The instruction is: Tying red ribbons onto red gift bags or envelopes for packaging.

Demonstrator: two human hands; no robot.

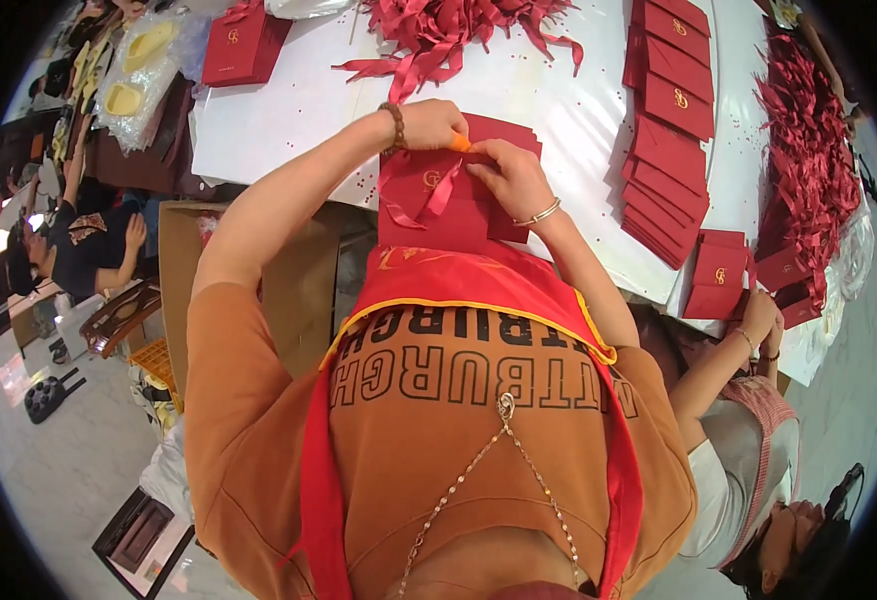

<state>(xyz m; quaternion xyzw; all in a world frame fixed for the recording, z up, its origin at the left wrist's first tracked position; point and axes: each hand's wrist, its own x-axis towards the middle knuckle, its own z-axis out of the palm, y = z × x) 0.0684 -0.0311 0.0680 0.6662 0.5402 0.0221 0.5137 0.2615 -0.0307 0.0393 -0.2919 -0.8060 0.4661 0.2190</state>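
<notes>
A red paper gift bag (449, 222) with a gold emblem lies at the table's near edge in front of me, on top of other red bags (515, 136). Above it, my left hand (431, 125) has its fingers closed round a small orange piece (461, 143), whose kind I cannot make out. The fingertips of my right hand (515, 182) are bent in against the right end of that piece; what they pinch is hidden. A loose red ribbon (441, 196) curls over the bag's front, just below both hands.
A heap of red ribbons (449, 35) lies at the far side. Rows of red bags (665, 150) overlap to the right, and another bag stack (246, 45) stands far left. A cardboard box (294, 290) is beside my left arm. A co-worker's hands (759, 320) handle bags at right.
</notes>
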